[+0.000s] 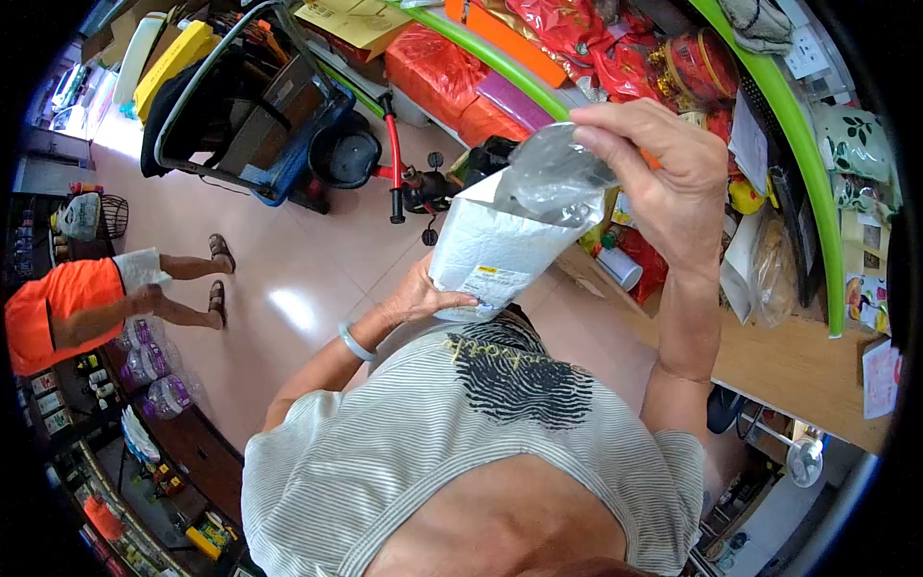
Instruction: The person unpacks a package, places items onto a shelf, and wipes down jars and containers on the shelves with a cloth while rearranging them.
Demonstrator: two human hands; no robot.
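Observation:
A white paper pouch (495, 252) with a small yellow label is held upright in front of my chest, its mouth open at the top. My left hand (423, 296) is closed around its lower left side, thumb across the front. A clear plastic bag (553, 178) sticks up out of the mouth, its lower part hidden inside the pouch. My right hand (659, 173) pinches the upper edge of this bag between thumb and fingers, above and right of the pouch. What the bag contains, if anything, I cannot make out.
Red plastic packages (433, 72) and other goods crowd a shelf ahead, with a wooden counter (769, 370) to the right. A blue cart (274, 173) and a red-handled scooter or tricycle (394, 168) stand front left. Another person (72, 308) in orange stands at left.

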